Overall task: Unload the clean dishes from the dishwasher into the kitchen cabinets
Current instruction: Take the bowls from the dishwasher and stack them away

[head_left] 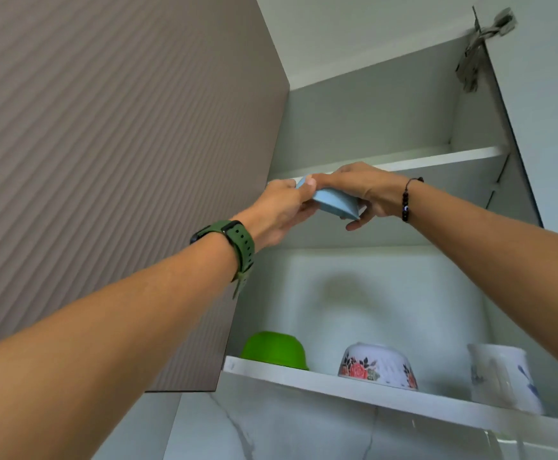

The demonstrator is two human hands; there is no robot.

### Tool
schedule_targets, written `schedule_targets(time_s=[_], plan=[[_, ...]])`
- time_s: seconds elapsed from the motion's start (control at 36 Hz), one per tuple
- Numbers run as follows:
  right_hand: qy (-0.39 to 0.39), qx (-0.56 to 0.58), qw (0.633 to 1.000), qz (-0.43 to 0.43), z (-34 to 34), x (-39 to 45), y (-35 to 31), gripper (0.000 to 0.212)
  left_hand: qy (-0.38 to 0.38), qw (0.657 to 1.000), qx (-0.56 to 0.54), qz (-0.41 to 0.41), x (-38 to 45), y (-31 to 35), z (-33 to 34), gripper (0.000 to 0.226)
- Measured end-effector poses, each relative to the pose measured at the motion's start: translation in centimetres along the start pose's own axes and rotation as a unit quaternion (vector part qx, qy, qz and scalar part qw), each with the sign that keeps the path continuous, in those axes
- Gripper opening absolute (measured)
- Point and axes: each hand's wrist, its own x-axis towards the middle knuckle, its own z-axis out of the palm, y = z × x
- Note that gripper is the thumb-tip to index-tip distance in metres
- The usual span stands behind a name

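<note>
A tall wall cabinet with a grey ribbed door [105,161] on the left stands open, its pale grey interior [364,114] seen from below, with a metal hinge [480,44] at the upper right. Two white shelves cross it: the upper shelf [437,157] at the height of the hands and the lower shelf [304,376] near the bottom of the view. Below the lower shelf is a white marbled wall [254,426].

Both bare arms reach up toward the upper shelf. The left hand [277,210], with a green strapped watch [234,244] on its wrist, has its grip closed on the left side of a small light blue plastic bowl [334,202], thumb pinching the rim. The right hand [367,190], wearing a thin black beaded bracelet [407,200], lies over the top of the same bowl with fingers curled under its far side, so both grips are grasping it. The bowl is tilted, held at the front edge of the upper shelf; whether it touches the shelf cannot be told.

On the lower shelf, well apart from one another, sit an upside-down green plastic bowl [274,350] at the left, an upside-down white bowl with a red flower pattern [377,365] in the middle, and a white mug with blue markings [503,376] at the right
</note>
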Motion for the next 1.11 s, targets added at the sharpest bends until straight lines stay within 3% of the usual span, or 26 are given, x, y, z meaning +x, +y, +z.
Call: schedule_targets(time_s=[0.08,0.22,0.31,0.36,0.44,0.58,0.67,0.78,0.92,1.0,1.11], plan=[[0.017,0.036,0.999,-0.030,-0.1,0.7,0.6,0.046,0.061,0.992,-0.112,-0.003,1.0,1.1,1.3,0.027],[0.023,0.072,0.989,-0.129,-1.1,2.0,2.4,0.048,0.142,0.968,-0.208,0.001,3.5,2.0,2.0,0.043],[0.058,0.099,0.977,-0.179,-2.1,3.1,2.6,0.038,0.137,0.965,-0.223,-0.009,5.4,2.3,2.2,0.043],[0.038,0.126,0.971,-0.197,-2.9,3.9,2.5,0.038,0.119,0.962,-0.244,-0.005,6.4,2.8,2.4,0.037],[-0.012,0.113,0.969,-0.220,-3.2,5.2,1.8,0.034,0.112,0.953,-0.281,0.021,7.6,4.2,2.2,0.008],[0.055,0.123,0.960,-0.244,-3.4,6.9,-0.6,0.038,0.094,0.957,-0.272,0.026,9.7,6.7,0.8,0.019],[0.079,0.089,0.960,-0.255,-3.7,7.7,-1.6,0.032,0.091,0.972,-0.215,0.019,10.9,7.1,0.3,0.029],[0.096,0.022,0.969,-0.227,-3.2,9.6,-1.9,0.024,0.076,0.996,-0.037,-0.029,12.3,5.5,0.2,0.020],[0.084,-0.084,0.974,-0.192,-2.2,11.6,-1.0,0.023,0.053,0.989,0.108,-0.089,13.5,2.6,-0.6,0.045],[0.084,-0.197,0.959,-0.183,-1.6,11.7,-1.1,0.026,0.084,0.983,0.146,-0.076,14.2,1.1,-1.1,0.062],[0.066,-0.291,0.940,-0.163,-0.5,12.1,-1.0,0.043,0.103,0.975,0.193,-0.030,14.9,-0.3,-1.3,0.055]])
